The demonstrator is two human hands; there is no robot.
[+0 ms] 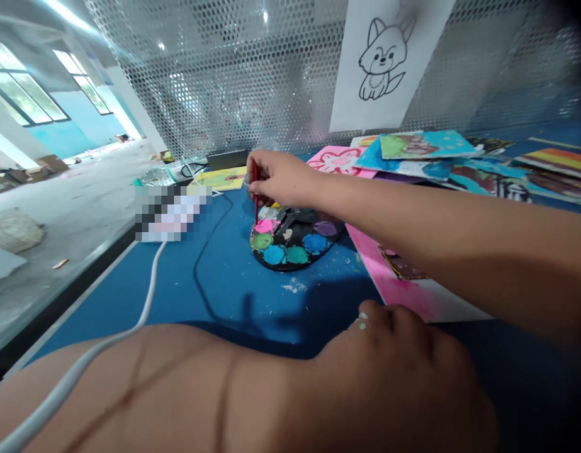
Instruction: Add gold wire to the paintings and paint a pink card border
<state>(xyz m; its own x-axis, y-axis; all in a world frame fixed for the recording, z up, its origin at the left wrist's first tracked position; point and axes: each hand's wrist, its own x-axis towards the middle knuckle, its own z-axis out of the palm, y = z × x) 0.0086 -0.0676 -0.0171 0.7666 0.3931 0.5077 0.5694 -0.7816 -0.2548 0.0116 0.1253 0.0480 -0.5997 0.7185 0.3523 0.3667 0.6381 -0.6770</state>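
My right hand (276, 177) reaches across from the right, its fingers pinched around a thin red paintbrush (256, 201). The brush stands nearly upright, its lower end at the pink paint on a black palette (294, 257). Around the palette lie blobs of green, blue, teal, purple, white and yellow. My left hand (408, 371) rests low in front, fingers curled closed, with pale paint spots on the thumb; its palm is hidden. Just beyond it lies a painting with a pink background (379, 264), partly covered by my right forearm.
A fox line drawing (384, 60) hangs on the perforated metal screen (252, 82). Several paintings (422, 148) are piled at the back right. A clear bottle (155, 176) lies near the left edge. A white cable (148, 296) crosses my left forearm.
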